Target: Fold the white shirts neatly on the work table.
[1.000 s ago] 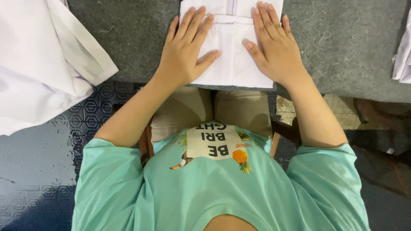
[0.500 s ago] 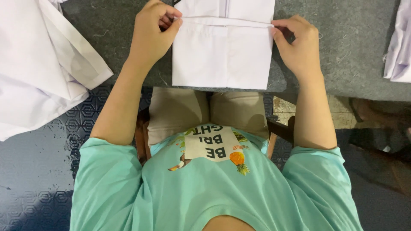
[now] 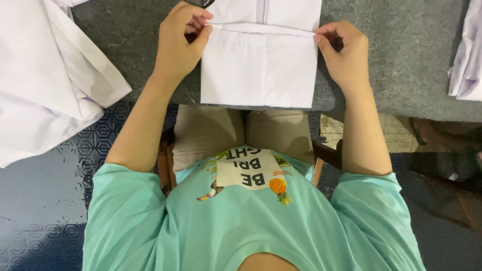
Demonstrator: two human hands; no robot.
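Two bare forearms are being extended forward from a mint-green T-shirt (image 3: 251, 226), which fills the near edge of the head view. Beige trousers (image 3: 241, 133) are being shown just beyond it, at the near edge of a grey felt-covered table (image 3: 401, 60).

A folded white garment (image 3: 258, 68) is being kept flat on that table, directly ahead of the body and between the two hands. Its near edge is lying close to the table's near edge.

The fold line across the garment is being pinched at both ends. The left hand (image 3: 178, 47) is being held curled at the garment's left edge, thumb and forefinger closed on the cloth at the crease. The right hand (image 3: 346, 52) is being held in the same way at the right edge, fingers bent, thumb and fingertips closed on the crease's corner. Both hands are resting level with each other, the garment spanning the gap.

Farther off, a pile of white cloth (image 3: 45, 75) is being left on the left, well apart from the hands, and another white pile (image 3: 467, 55) is showing at the right edge.
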